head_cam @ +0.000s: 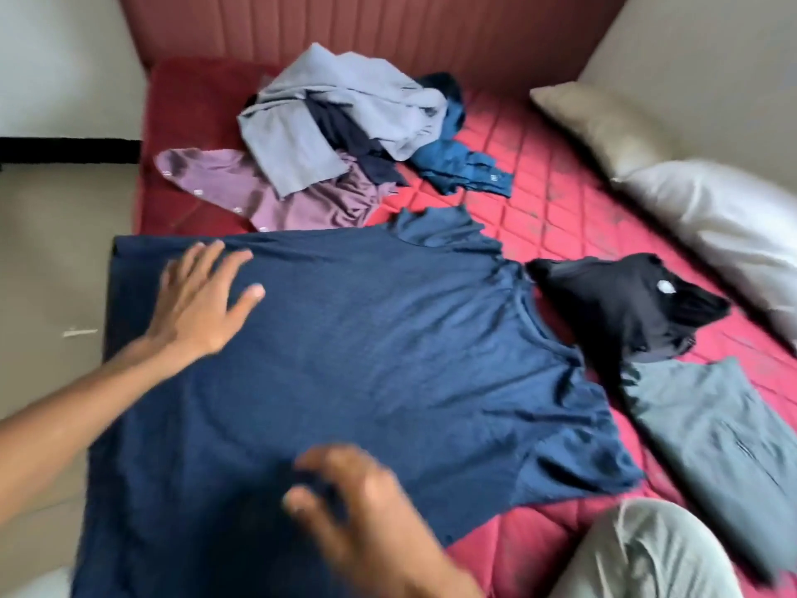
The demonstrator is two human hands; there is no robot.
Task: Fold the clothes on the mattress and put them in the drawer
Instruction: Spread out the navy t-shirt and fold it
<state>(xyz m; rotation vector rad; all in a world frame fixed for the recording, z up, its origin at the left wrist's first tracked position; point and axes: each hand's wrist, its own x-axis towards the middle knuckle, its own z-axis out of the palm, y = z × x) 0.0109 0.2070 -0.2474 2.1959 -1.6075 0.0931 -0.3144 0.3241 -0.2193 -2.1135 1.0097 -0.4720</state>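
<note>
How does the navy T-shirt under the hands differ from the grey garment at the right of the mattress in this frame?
The navy T-shirt lies spread out flat with both sleeves out; the grey garment is already folded into a narrow rectangle. The T-shirt covers far more of the mattress than the grey garment. The left hand rests flat on the T-shirt and the right hand is over it, blurred; nothing touches the grey garment. Both lie on the red mattress.

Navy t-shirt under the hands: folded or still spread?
Spread. The navy t-shirt lies flat on the mattress, both sleeves out and the collar showing, with no fold made yet.
</note>
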